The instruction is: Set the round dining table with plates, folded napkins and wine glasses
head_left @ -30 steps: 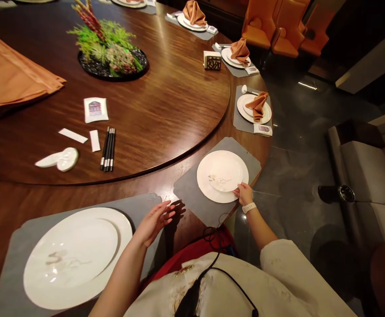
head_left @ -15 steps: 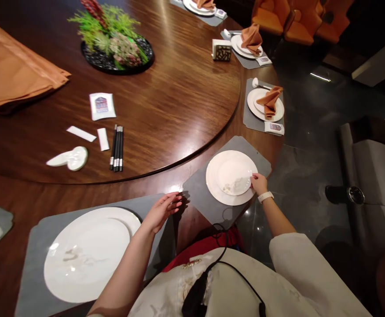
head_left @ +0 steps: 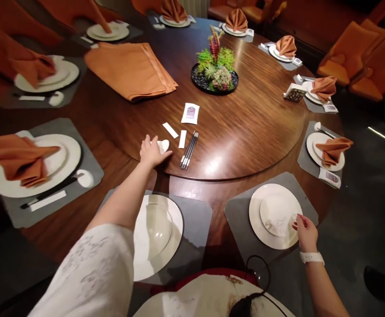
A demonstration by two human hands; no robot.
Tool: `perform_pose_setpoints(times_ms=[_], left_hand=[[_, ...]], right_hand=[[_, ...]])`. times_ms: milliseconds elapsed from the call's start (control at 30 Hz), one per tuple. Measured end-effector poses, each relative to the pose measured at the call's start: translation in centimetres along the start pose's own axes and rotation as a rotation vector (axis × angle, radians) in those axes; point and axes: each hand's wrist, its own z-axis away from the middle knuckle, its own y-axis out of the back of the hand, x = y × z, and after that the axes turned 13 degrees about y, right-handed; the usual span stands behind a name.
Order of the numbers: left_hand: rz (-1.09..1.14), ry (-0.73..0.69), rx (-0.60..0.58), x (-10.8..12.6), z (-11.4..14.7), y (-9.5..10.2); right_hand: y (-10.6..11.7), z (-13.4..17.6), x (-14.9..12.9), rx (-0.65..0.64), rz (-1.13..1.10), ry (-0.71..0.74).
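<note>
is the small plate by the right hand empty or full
Empty: the small plate shows only its bare white surface and faint pattern.

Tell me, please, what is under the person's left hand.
Part of a white spoon shows past the left hand. The hand covers the rest, so I cannot see whether anything else lies beneath.

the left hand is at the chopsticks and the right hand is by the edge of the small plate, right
Not quite: in the head view, the left hand is at the white spoon, not the chopsticks. The right hand is by the edge of the small plate.
</note>
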Motion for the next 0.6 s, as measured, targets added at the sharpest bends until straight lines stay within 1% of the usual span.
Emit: perform_pose_setpoints(times_ms=[33,100,167,233,267,300,367,433,467,533,600], left_hand=[[-0.054,0.002,-0.024,-0.6,-1.4,0.0],[-0.121,-0.022,-0.061,-1.7,-2.7,-0.4],[-0.140,-0.083,-0.015,-2.3,-2.4,-0.8],[-0.126,-0.132,0.059,-2.4,-1.2,-1.0],[-0.114,-0.145,0.074,-2.4,-0.4,-1.0],[-0.095,-0.148,0.073,-2.4,0.6,-0.9],[-0.042,-0.161,0.036,-2.3,3.1,-0.8],[0.020,-0.224,-0.049,-2.5,6.5,-1.2],[0.046,-0.271,-0.118,-2.6,8.6,-1.7],[0.084,-0.372,-0.307,-3.1,13.1,-3.2],[0.101,-0.460,-0.489,-3.7,17.5,-4.9]], right_hand=[[-0.7,0.5,-1.3,-0.018,-0.041,0.019],[-2.5,1.5,-4.3,-0.074,-0.087,0.062],[-4.6,2.4,-7.2,-0.133,-0.109,0.109],[-7.0,3.2,-10.0,-0.190,-0.135,0.154],[-8.3,3.7,-11.3,-0.222,-0.152,0.174],[-9.7,4.1,-12.6,-0.262,-0.169,0.194],[-12.7,5.1,-14.9,-0.359,-0.192,0.230],[-15.8,6.1,-17.0,-0.474,-0.212,0.269],[-17.4,6.7,-17.9,-0.539,-0.230,0.274],[-20.4,7.5,-19.5,-0.667,-0.280,0.297],[-23.1,8.2,-20.8,-0.792,-0.285,0.385]])
